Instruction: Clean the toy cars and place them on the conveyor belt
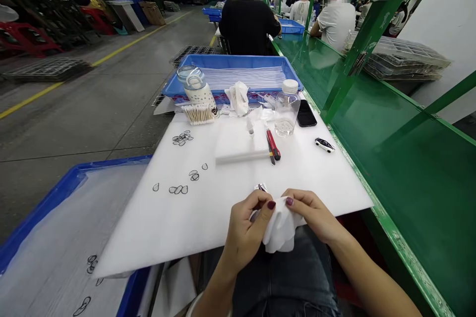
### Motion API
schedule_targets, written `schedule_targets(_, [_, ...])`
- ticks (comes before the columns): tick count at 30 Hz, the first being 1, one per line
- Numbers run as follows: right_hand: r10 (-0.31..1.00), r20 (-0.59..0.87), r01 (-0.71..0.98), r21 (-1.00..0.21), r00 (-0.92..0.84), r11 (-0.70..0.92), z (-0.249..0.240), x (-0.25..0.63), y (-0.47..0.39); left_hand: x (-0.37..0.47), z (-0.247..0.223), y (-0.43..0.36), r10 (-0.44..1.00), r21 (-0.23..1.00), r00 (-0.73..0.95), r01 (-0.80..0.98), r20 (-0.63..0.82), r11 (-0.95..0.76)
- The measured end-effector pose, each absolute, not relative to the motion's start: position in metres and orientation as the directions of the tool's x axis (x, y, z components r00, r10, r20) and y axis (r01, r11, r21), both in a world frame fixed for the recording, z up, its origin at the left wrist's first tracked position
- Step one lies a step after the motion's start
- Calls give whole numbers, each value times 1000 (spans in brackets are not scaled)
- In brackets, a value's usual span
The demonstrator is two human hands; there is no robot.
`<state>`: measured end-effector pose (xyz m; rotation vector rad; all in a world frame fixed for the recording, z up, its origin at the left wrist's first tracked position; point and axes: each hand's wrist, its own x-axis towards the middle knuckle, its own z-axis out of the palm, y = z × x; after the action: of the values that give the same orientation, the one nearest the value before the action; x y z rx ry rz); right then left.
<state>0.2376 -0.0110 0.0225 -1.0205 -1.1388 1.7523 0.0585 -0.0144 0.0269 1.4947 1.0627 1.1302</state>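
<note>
Plainly, the left hand (247, 228) and right hand (316, 213) pinch 1 white cloth (280, 235), each grip narrow, at the white surface (186, 225)'s near edge.

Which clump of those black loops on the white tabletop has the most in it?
The tangled pile of loops nearest the cotton swabs; many overlap in it, while the other loops there lie singly or in small groups.

The white wipe (280, 232) at the near edge looks like soft matt cloth or paper, can't tell which. Worktop sheet (130, 233) is matt, kinda foamy. Far blue tray (241, 62): smooth plastic. Bottle (287, 113): clear, glossy. Green benchtop (416, 158) on the right's super shiny.
</note>
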Motion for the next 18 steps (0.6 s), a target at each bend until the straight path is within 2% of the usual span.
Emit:
schedule_targets(2, [969, -186, -235, -946, -162, -221, 24, 242, -7, 49, 20, -9, 964, 939, 146, 234, 221, -251])
schedule_targets(4, [987, -121, -279, -956, 110, -86, 34, 251, 3, 35, 12, -2, 968, 908, 49, 339, 245, -247])
schedule_targets(6, [932, 17, -267, -956, 361, 121, 53, 259, 18, 22, 4, 3, 976, 907, -62, 384, 210, -171])
schedule_targets(8, [878, 182, -204, -933, 442, 296, 78, 264, 37, 12, -2, 7, 978, 913, -123, 395, 166, -105])
schedule_targets(10, [866, 365, -79, -907, 341, 414, 104, 262, 62, 8, -4, 8, 982, 911, -114, 400, 153, -96])
schedule_targets(12, [809, 552, 180, -833, 202, 524, 124, 259, 94, 8, -4, 8, 983, 902, -62, 412, 173, -133])
schedule_targets(15, [636, 771, 644, -499, 23, 581, 136, 256, 151, 11, -2, 7, 979, 888, -18, 426, 201, -174])
schedule_targets(18, [625, 763, 840, -225, -163, 494, 124, 258, 199, 12, -1, 6, 983, 894, -7, 417, 186, -166])
